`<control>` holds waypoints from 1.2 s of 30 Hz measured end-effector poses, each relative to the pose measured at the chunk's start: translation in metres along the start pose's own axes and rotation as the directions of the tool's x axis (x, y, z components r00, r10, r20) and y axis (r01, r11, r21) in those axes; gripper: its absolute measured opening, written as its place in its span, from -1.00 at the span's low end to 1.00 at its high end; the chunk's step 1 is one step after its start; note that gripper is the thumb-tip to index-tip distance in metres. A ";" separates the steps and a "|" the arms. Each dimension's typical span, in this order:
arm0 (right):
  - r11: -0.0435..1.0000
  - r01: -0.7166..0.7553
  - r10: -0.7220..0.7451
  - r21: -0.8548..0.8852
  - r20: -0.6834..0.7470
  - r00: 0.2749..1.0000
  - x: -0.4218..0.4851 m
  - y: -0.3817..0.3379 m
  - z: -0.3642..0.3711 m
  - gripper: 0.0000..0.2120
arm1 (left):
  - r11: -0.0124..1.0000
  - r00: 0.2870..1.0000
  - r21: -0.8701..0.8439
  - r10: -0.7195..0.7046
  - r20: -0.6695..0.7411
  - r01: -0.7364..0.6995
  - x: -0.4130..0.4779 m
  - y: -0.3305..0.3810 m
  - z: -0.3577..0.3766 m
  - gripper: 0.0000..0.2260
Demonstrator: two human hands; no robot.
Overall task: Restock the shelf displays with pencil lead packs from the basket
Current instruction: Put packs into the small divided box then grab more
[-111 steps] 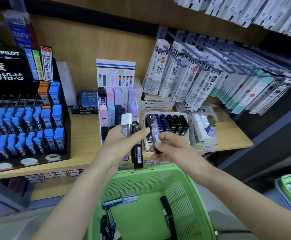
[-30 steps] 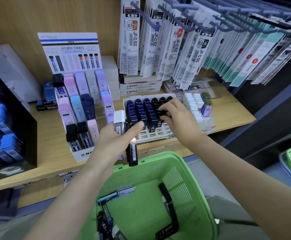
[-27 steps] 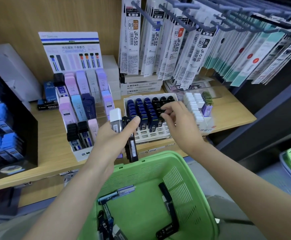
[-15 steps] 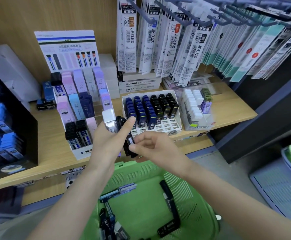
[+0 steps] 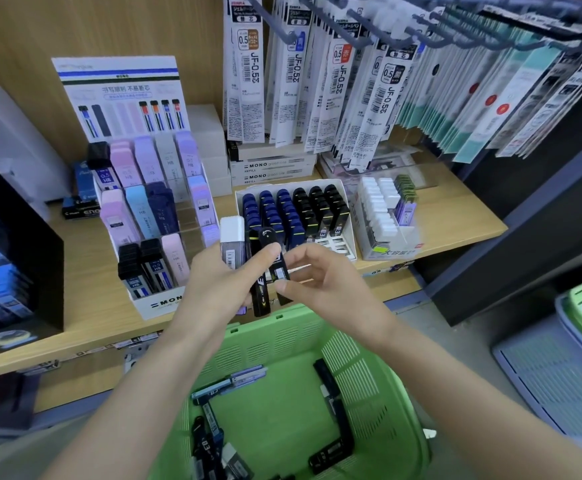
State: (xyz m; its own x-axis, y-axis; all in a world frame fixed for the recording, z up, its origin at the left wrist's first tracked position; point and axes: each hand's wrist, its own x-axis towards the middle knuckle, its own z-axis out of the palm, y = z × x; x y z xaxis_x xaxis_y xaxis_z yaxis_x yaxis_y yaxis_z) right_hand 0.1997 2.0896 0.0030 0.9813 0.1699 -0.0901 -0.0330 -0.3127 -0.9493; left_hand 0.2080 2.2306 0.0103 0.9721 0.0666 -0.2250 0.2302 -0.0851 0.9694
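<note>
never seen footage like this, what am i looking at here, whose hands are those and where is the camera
There is no machine here: a person works with bare hands, and the one picture comes from a camera worn on the head, looking down. The left hand grips a bunch of pencil lead packs; the right hand pinches one black pack in that bunch. Below is a green basket with more packs lying in it. On the wooden shelf stand a white tray of blue and black packs and a stepped MONO display; pen refills hang above.

The lead packs (image 5: 260, 297) are glossy plastic, the basket (image 5: 351, 358) smooth green plastic, the shelf (image 5: 85, 278) matt wood-grain.
</note>
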 end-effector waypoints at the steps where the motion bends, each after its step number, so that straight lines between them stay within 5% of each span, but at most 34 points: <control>1: 1.000 -0.006 0.006 0.004 0.004 1.000 -0.001 -0.002 -0.002 -0.72 | 1.000 1.000 0.000 0.009 0.008 -0.009 -0.001 0.000 0.000 -0.71; 8: 0.998 0.003 -0.001 0.060 -0.027 1.000 -0.003 -0.010 -0.016 -0.44 | 1.000 0.999 -0.025 -0.018 0.034 0.019 -0.005 0.004 -0.003 -0.84; 15: 0.997 0.011 0.013 0.071 -0.321 0.947 0.011 -0.006 -0.046 -0.90 | 0.998 0.997 -0.001 -0.070 0.013 0.070 -0.004 0.005 -0.005 -0.81; 18: 0.991 -0.026 0.077 0.131 -0.405 0.911 0.016 -0.004 -0.059 -0.93 | 0.994 0.994 0.032 -0.108 0.021 0.107 -0.003 0.005 -0.004 -0.80; 25: 0.957 0.087 -0.070 0.277 -0.070 0.995 0.008 -0.011 -0.048 -0.91 | 0.953 0.915 -0.033 -0.278 0.292 0.300 -0.010 0.010 0.004 -0.72; 29: 0.918 0.132 -0.143 0.374 0.001 0.990 0.006 -0.016 -0.043 -0.91 | 0.934 0.859 -0.067 -0.292 0.421 0.351 -0.019 0.019 0.004 -0.72; 33: 0.946 0.138 -0.144 0.294 -0.001 0.990 0.002 -0.016 -0.046 -0.80 | 0.974 0.908 0.061 -0.227 0.351 0.220 -0.016 0.016 0.002 -0.73; 36: 0.957 0.099 -0.103 0.272 -0.001 0.995 -0.001 -0.018 -0.047 -0.74 | 0.985 0.979 0.173 -0.048 0.198 0.013 -0.009 0.006 0.001 -0.69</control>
State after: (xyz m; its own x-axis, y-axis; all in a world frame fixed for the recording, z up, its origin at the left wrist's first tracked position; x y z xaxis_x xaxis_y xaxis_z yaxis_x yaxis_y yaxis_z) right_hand 0.2081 2.0514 0.0341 0.9797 0.2001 0.0083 0.0143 -0.0282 -0.9995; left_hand 0.2007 2.2282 0.0180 0.9498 -0.1276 -0.2858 0.2471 -0.2546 0.9349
